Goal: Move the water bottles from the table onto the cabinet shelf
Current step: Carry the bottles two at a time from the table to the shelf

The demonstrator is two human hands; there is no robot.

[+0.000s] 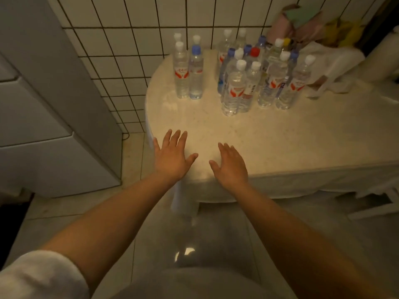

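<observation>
Fingers [176, 137] of the left hand [170, 157] were straight and spread, holding nothing; those of the right hand [230, 164] were straight, closer together, also holding nothing. Both palms faced down over the near edge of the tabletop [280, 137]; contact with it could not be told.

Water bottles all stood upright at the far side, well apart from both hands: a small group [187, 70] to the left near the tiled wall [129, 50], and a dense cluster [257, 76] to the right. No cabinet shelf was identifiable; a grey unit [43, 104] stood to the left.

Judgement: no bottle taken yet. Best start would be the nearest bottle [234, 87] of the cluster, gripped round the mid-body, lifted straight up so neighbours are not toppled.

Materials: bottles clear, ribbed thin plastic, likely to flex under a hard squeeze; caps mostly white, some blue, one red; red-and-white labels. Tabletop pale, speckled, glossy, rounded at its left end. Crumpled white bags [336, 65] lay just right of the cluster.
</observation>
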